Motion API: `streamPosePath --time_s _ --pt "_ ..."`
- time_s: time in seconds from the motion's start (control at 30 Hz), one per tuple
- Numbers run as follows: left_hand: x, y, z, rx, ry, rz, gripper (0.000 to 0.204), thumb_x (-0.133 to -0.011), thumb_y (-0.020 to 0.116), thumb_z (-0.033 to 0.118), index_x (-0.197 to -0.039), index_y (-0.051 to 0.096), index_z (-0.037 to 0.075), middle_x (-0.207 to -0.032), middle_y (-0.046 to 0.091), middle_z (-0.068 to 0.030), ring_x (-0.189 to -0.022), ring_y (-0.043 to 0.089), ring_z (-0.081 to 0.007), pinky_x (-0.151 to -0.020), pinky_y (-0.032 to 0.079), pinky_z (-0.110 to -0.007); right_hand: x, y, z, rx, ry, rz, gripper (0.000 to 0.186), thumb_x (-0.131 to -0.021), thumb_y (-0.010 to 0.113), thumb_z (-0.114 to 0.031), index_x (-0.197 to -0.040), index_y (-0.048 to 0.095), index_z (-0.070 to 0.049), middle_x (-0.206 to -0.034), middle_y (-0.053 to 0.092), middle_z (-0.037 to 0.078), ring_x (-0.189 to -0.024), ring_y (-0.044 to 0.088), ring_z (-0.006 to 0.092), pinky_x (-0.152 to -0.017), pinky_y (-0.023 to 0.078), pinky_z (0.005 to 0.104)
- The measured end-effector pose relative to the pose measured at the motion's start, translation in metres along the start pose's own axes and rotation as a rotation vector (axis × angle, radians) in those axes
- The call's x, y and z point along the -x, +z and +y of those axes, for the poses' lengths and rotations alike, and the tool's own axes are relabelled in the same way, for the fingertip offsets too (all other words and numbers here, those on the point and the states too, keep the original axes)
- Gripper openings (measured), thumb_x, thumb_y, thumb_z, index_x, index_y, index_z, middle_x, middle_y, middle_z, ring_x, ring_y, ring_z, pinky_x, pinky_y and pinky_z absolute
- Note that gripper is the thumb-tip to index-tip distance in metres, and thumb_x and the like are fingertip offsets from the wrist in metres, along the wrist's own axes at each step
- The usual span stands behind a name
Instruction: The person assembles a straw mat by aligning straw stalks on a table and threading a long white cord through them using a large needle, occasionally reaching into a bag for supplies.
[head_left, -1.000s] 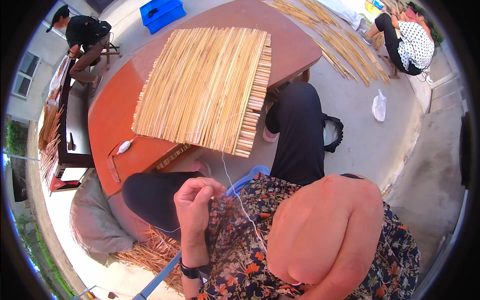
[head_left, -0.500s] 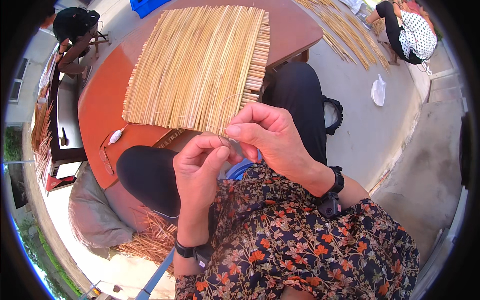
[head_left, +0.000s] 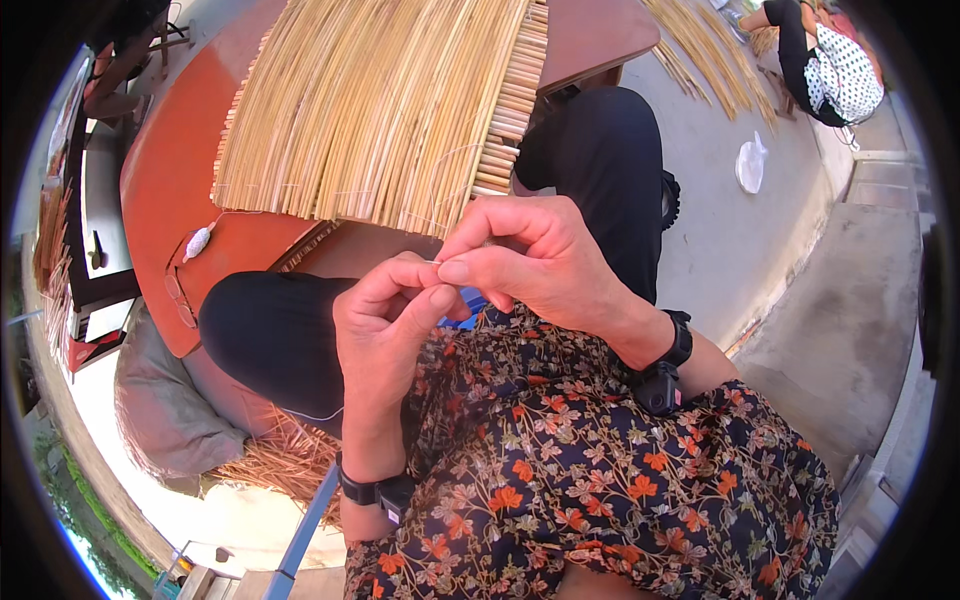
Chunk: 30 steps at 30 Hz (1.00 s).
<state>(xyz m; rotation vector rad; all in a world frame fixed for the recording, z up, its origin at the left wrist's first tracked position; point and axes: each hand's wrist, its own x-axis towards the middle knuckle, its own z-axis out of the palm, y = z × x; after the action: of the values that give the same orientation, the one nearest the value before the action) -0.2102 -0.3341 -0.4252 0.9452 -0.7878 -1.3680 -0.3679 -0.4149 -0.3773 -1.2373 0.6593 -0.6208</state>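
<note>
- The left hand (head_left: 385,320) and the right hand (head_left: 530,255) are meeting fingertip to fingertip above the lap, in front of the floral dress (head_left: 600,470).
- Both hands are pinching shut on something very small; a thin needle (head_left: 437,263) appears to be showing between the thumbs, though it is too fine to tell for certain.
- A pale thread (head_left: 440,175) is running from the pinch up toward the near edge of the reed mat (head_left: 390,100).
- The reed mat is lying on the red table (head_left: 175,190), just beyond the knees; a small white spool (head_left: 197,241) is resting on the table beside the mat's corner.
- Judged step: the thread is being fed to the needle, or being knotted, before stitching.
- Judged next move: it is calling for a steady pinch and a taut thread end, with the hands kept close together.
- Another person (head_left: 830,70) is crouching by loose reeds (head_left: 700,50), well apart.
</note>
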Motion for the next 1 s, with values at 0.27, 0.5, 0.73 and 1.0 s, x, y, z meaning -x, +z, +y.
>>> streamPosePath --time_s 0.27,0.5,0.73,1.0 --pt "-0.011 -0.007 0.000 0.109 0.179 0.036 0.021 -0.076 0.071 -0.004 -0.096 0.063 -0.003 -0.097 0.061 -0.0083 -0.086 0.060 -0.0134 -0.073 0.050 -0.023 -0.004 0.001 -0.001 0.145 0.011 -0.035 0.005 -0.087 0.064 -0.006 -0.086 0.065 -0.001 -0.071 0.058 -0.003 -0.052 0.047 0.0001 -0.045 0.033 0.0152" --pt "-0.017 -0.007 -0.004 -0.073 0.392 0.016 0.015 -0.083 0.069 0.006 -0.092 0.059 -0.002 -0.089 0.057 -0.0065 -0.076 0.052 -0.0113 -0.065 0.042 -0.022 -0.006 0.006 0.000 0.004 0.142 -0.022 0.009 -0.085 0.064 -0.009 -0.085 0.065 0.000 -0.066 0.057 -0.003 -0.053 0.048 0.0022 -0.046 0.036 0.0189" --pt "-0.031 0.003 0.002 0.196 0.290 0.031 0.019 -0.091 0.062 0.019 -0.091 0.055 0.002 -0.084 0.053 -0.0049 -0.072 0.051 -0.0129 -0.067 0.043 -0.025 -0.013 0.010 -0.003 -0.286 0.199 0.100 0.009 -0.085 0.063 -0.009 -0.084 0.063 0.000 -0.065 0.057 -0.002 -0.051 0.047 0.0023 -0.044 0.034 0.0180" --pt "-0.027 0.000 0.003 0.171 0.072 -0.111 0.017 -0.089 0.064 0.013 -0.098 0.057 0.000 -0.089 0.062 -0.0081 -0.080 0.062 -0.0167 -0.073 0.051 -0.027 -0.014 0.003 -0.013 0.009 -0.081 0.149 0.010 -0.086 0.064 -0.007 -0.085 0.062 0.003 -0.070 0.062 0.001 -0.059 0.055 0.0036 -0.049 0.041 0.0174"
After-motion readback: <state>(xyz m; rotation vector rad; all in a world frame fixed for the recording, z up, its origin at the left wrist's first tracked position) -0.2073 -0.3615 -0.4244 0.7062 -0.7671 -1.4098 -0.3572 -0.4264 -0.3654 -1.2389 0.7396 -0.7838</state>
